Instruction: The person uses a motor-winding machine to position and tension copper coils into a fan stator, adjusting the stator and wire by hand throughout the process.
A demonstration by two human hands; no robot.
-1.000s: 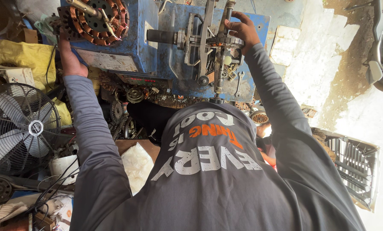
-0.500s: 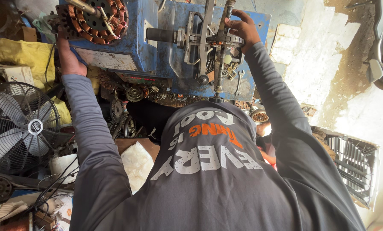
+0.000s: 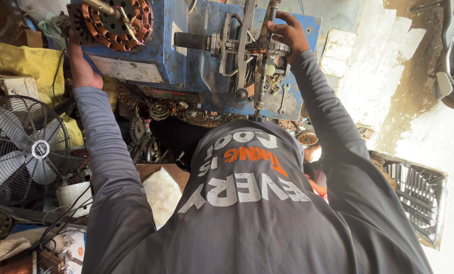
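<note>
Cluttered workshop ground surrounds a blue winding machine [image 3: 186, 56], with a black fan [image 3: 26, 147] at the person's left and a metal grille [image 3: 419, 195] at the right. At the machine's upper left sits a copper-wound stator [image 3: 116, 23]. The left hand [image 3: 82, 68] rests against the machine's edge just under that stator, fingers curled over the blue corner; how tightly it grips cannot be told. The right hand [image 3: 285, 33] is closed around the top of the metal spindle assembly [image 3: 249, 50] at the machine's middle. Compared with half a second ago, both hands keep the same holds, the right one sitting slightly higher on the assembly.
</note>
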